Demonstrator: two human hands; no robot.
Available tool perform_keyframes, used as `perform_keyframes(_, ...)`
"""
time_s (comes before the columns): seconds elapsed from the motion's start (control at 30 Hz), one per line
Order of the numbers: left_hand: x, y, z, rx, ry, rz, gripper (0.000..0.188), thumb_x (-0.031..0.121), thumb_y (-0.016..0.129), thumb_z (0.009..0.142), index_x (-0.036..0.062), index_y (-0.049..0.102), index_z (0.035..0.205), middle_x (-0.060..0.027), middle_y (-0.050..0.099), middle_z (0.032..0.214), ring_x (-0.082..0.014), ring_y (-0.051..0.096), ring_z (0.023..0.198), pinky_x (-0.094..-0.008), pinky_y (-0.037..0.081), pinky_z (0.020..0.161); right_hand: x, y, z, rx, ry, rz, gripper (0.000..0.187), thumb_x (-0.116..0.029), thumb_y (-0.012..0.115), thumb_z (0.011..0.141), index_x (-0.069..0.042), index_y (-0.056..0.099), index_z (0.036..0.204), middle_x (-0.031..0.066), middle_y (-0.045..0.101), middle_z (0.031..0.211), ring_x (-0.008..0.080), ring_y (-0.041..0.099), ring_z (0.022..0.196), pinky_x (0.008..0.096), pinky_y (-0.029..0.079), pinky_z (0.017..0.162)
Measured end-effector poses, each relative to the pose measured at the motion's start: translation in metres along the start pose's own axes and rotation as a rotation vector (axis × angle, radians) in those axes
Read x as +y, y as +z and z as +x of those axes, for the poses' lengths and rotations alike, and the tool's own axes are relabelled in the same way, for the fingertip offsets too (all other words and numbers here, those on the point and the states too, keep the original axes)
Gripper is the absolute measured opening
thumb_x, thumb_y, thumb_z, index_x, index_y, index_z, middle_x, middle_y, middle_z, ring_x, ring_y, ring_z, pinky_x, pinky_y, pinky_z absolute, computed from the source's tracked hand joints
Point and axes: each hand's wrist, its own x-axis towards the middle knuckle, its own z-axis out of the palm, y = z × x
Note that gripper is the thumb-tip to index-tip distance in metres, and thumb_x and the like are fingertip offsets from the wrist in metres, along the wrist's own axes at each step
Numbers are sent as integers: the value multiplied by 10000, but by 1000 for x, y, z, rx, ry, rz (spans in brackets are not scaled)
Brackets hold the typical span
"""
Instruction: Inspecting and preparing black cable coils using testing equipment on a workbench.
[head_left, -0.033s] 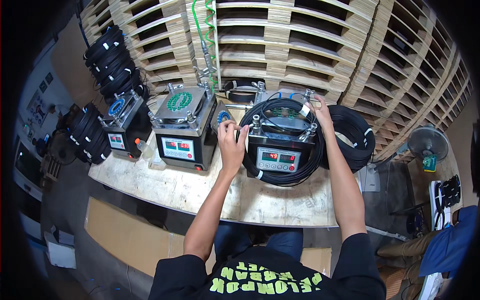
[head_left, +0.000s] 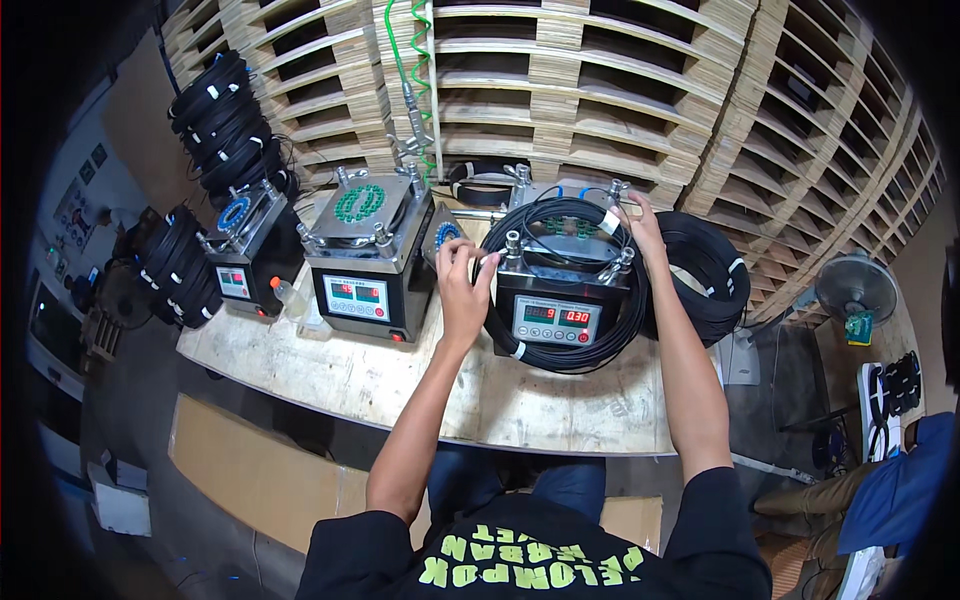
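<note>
A large coil of black cable [head_left: 600,355] is looped around a black and steel machine with a lit display panel [head_left: 556,320]. Its upper turns rise about the machine's steel top, with a small white tag [head_left: 609,222] at the upper right. My left hand [head_left: 464,290] is closed at the coil's left side, thumb against the cable. My right hand [head_left: 647,235] is closed at its upper right side, close to a corner knob [head_left: 617,188]; part of its grip is hidden. Green round parts [head_left: 565,228] show on the plate behind the cable.
To the left stand a similar machine [head_left: 360,265] with a green ring and another [head_left: 240,250] with a blue ring. A plastic bottle [head_left: 290,297] stands between them. More cable coils [head_left: 735,290] lie at right and are stacked [head_left: 222,130] at far left. Wooden pallets [head_left: 590,95] rise behind.
The red digits on the machines' displays have changed. My hands and the cable coil have hardly moved.
</note>
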Motion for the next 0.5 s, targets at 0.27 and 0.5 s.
perform_keyframes(0.27, 20, -20, 27, -297, -114, 1, 219, 240, 675, 931, 26, 660, 972, -115, 576, 713, -280, 555, 644, -401, 479, 675, -13, 1, -4, 1, 50, 26, 686, -252, 833, 818, -33, 488, 1368, 8, 583, 692, 77, 517, 596, 227, 390, 531)
perform_keyframes(0.5, 11, -20, 23, -108, 454, 101, 236, 208, 645, 955, -26, 626, 933, -182, 650, 738, -325, 636, 657, -416, 479, 609, -15, 4, -10, 12, 1, -56, 733, -301, 847, 802, -1, 485, 1364, 29, 616, 699, 89, 548, 620, 247, 419, 558)
